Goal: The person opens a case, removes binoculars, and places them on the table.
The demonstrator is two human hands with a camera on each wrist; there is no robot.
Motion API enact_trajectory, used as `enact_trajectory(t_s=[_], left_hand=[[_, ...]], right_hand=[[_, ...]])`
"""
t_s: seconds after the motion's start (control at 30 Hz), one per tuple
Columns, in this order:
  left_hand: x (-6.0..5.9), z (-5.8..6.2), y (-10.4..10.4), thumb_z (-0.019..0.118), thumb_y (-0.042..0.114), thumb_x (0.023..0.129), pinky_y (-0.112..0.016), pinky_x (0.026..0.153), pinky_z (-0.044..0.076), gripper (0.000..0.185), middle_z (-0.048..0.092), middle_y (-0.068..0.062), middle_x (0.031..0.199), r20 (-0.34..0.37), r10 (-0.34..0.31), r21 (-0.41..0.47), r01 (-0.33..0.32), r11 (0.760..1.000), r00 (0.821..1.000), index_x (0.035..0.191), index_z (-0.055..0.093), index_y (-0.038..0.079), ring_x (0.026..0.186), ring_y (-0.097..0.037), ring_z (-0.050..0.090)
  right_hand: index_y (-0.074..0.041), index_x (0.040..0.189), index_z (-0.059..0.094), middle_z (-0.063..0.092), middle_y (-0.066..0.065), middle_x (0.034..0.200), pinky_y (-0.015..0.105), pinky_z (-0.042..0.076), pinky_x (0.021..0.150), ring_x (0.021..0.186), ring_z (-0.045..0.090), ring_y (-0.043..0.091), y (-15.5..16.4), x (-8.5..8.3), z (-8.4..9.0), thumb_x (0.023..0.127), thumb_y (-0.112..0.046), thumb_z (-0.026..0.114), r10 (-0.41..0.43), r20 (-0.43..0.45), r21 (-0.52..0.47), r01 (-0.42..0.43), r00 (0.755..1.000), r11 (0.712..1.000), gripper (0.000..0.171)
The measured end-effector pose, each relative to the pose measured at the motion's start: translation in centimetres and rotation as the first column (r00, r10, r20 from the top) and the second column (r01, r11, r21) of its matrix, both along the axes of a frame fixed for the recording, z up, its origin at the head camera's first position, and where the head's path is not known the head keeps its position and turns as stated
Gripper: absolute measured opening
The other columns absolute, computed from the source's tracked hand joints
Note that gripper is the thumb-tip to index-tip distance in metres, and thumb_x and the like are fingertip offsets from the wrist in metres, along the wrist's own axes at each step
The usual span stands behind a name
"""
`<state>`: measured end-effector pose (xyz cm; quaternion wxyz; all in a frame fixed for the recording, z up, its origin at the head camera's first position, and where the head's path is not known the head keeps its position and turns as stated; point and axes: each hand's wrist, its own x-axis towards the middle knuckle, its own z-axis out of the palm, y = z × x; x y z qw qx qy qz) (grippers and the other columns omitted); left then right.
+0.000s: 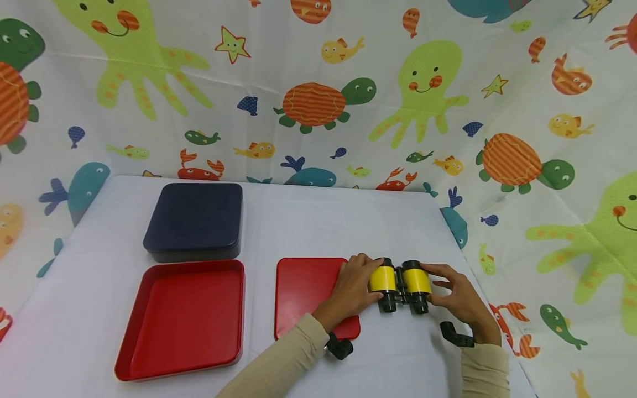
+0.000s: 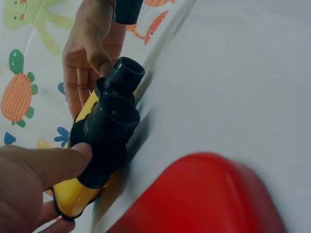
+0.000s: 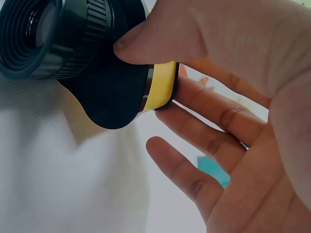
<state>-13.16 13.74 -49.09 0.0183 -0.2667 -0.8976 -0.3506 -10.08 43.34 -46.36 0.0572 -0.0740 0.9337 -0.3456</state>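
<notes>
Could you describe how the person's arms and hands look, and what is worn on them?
Both arms are covered by long beige fabric sleeves that end at the wrists. The left hand and the right hand are bare: no gloves, rings or bracelets are visible. A small black camera mount sits at the left wrist and another black mount at the right wrist. The fingernails are short and unpainted.

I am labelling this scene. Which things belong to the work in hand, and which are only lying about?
In hand: binoculars, yellow and black, held by the left hand and the right hand.

Lying about: red lid under the left hand, open red tray, dark blue box, white table.
</notes>
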Motion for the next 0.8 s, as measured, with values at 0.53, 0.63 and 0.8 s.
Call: enact_trajectory(t_s=[0.53, 0.63, 0.8], left_hand=[[-0.3, 1.6, -1.8, 0.082, 0.044, 0.091, -0.035, 0.099, 0.046, 0.078, 0.058, -0.004, 0.146, 0.047, -0.038, -0.01, 0.038, 0.999, 0.998, 0.159, 0.051, 0.021, 0.133, -0.021, 0.051], [-0.3, 2.3, -2.4, 0.081, 0.046, 0.092, -0.039, 0.104, 0.047, 0.078, 0.056, -0.005, 0.149, 0.048, -0.029, -0.017, 0.03, 0.999, 0.998, 0.159, 0.05, 0.023, 0.136, -0.022, 0.049], [-0.4, 3.4, -3.7, 0.078, 0.05, 0.094, -0.043, 0.11, 0.046, 0.078, 0.053, -0.006, 0.153, 0.062, -0.013, -0.018, 0.014, 1.0, 0.998, 0.161, 0.048, 0.024, 0.141, -0.023, 0.046]], right_hand=[[-0.015, 0.158, 0.05, 0.046, 0.017, 0.162, 0.077, 0.04, 0.113, 0.148, 0.043, 0.046, -1.8, 0.1, 0.7, 0.086, -0.002, 0.081, -0.024, -0.043, 0.026, 0.026, 0.999, 0.999, 0.079], [-0.018, 0.158, 0.049, 0.047, 0.016, 0.162, 0.078, 0.037, 0.114, 0.148, 0.043, 0.046, -3.0, -0.3, 1.4, 0.088, -0.007, 0.082, -0.017, -0.072, 0.051, 0.021, 0.997, 0.998, 0.078], [-0.024, 0.158, 0.051, 0.051, 0.014, 0.159, 0.078, 0.036, 0.115, 0.146, 0.046, 0.045, -5.4, -1.1, 2.4, 0.091, -0.023, 0.085, -0.009, -0.117, 0.056, 0.015, 0.993, 0.998, 0.075]])
